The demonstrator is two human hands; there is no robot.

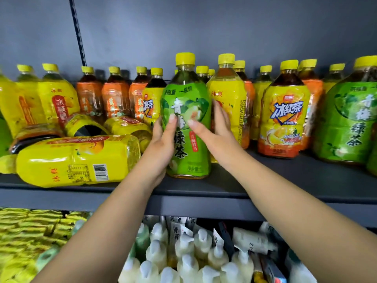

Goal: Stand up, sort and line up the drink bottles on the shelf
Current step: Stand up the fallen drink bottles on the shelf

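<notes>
Green-label bottle [374, 160] is cut by the right edge; lower-shelf yellow packs [26, 242] are blurred
</notes>
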